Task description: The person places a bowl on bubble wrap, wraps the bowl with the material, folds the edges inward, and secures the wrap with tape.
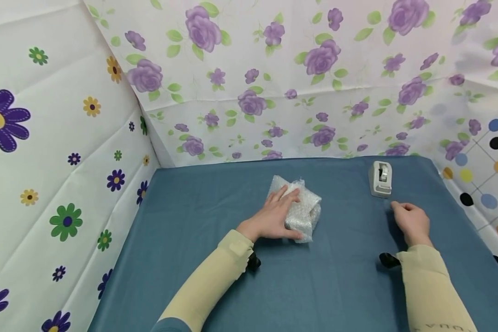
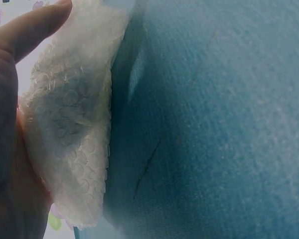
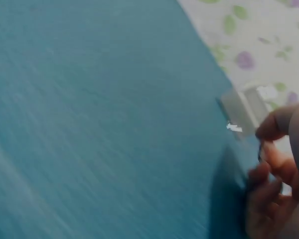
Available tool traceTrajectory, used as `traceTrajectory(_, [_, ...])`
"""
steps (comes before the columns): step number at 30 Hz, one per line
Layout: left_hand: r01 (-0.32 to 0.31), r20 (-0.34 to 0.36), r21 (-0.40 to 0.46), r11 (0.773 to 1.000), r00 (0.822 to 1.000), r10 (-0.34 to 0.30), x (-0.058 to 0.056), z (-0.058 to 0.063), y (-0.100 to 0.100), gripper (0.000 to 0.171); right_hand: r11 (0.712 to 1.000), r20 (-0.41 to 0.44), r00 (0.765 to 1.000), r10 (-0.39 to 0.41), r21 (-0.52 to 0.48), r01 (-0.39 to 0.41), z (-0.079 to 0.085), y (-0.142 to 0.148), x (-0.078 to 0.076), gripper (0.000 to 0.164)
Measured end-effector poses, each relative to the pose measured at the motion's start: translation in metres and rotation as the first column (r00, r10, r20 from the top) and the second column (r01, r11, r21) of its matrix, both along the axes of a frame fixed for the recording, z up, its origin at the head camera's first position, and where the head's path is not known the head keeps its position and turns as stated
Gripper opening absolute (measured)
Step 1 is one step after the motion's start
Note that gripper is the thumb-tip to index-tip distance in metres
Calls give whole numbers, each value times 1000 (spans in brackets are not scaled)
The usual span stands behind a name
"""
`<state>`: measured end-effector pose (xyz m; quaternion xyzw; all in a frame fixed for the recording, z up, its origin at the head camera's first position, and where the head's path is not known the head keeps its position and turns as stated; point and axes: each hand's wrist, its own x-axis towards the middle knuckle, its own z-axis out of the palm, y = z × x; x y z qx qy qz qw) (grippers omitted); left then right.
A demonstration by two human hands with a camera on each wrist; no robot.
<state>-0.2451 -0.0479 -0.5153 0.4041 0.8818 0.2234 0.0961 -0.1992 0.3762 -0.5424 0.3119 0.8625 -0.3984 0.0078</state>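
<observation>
A bundle of clear bubble wrap lies folded on the blue cloth, with something dark showing faintly through it in the left wrist view. Across its left side my left hand rests with spread fingers, the thumb straight along the wrap. My right hand is over the cloth, just in front of a white tape dispenser. Its thumb and forefinger meet in a pinch, the other fingers curled. Any strip of tape between those fingertips is too thin and blurred to make out.
Blue cloth covers the table. A curtain with purple roses hangs behind it, one with daisies at the left and one with dots at the right. Black straps or mounts show at both wrists.
</observation>
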Motion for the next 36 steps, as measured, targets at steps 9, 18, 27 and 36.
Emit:
traceTrajectory(9, [-7,27,28,1000,1000,6,1,1,1,109,932,-156,940,303,-157,-326,22,21,16,52])
traceTrajectory(18, [-32,89,86,996,996,25,3,5,1,62,808,-205,816,540,-146,-571,61,2,7,42])
traceTrajectory(27, [-55,109,135,989,993,40,3,2,1,69,692,-268,716,645,-194,-696,91,-38,-10,39])
traceTrajectory(36, [-57,120,194,979,992,34,2,-2,1,52,552,-322,564,760,-136,-823,99,-87,-23,32])
